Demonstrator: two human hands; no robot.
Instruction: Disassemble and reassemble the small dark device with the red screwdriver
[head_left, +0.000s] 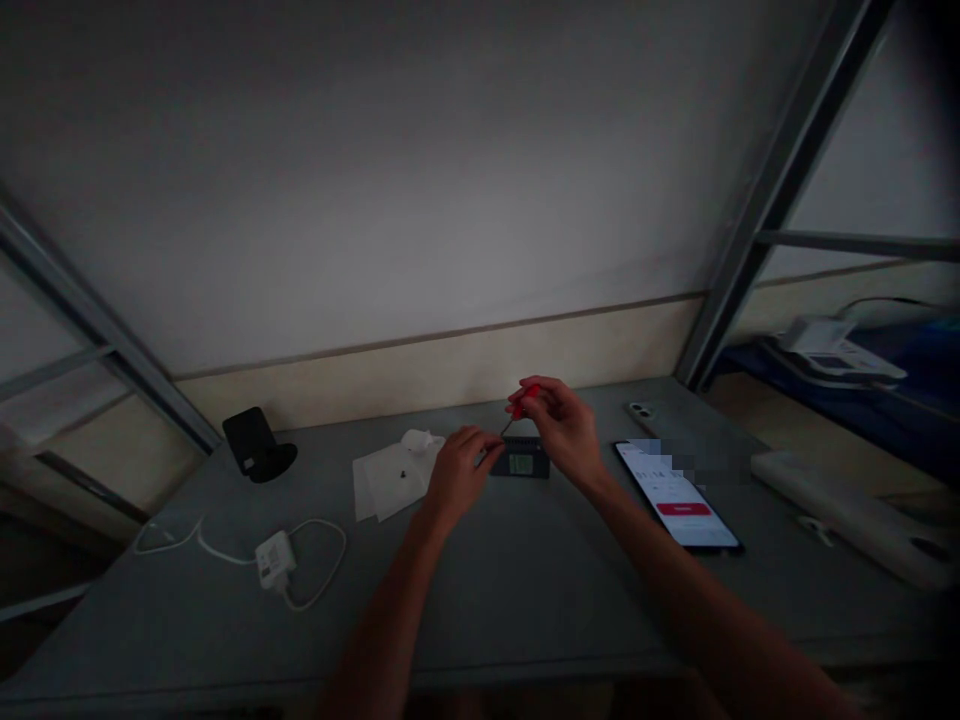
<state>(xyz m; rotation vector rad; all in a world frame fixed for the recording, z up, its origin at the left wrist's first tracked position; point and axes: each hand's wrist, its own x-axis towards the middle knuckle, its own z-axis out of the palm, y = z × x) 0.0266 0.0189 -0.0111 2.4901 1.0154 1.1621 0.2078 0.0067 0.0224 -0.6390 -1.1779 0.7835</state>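
Head view shows two hands working at a small dark box (531, 466) with a little screen, near the middle of the gray table (525, 600). The right hand (562, 425) has its fingers curled tight around the red handle of what looks like a screwdriver (526, 401). Its thin metal part slants down and left, to the far left part of the box. The left hand (463, 468) is there too, thumb and fingers close together. I cannot tell if they pinch something tiny or just touch the box.

To do this well, it would help to keep the box still, stand the tool up straighter, push softly and turn slowly. If the tip leans, it could slip and poke a finger.

The tip is hard to see by the left fingers, and that hand hides the left end of the box. On the white paper (397, 497) to the left, a dark bit (403, 474) is too small to name. Blocky squares cover part of the phone (679, 500) on the right. It is dim everywhere.
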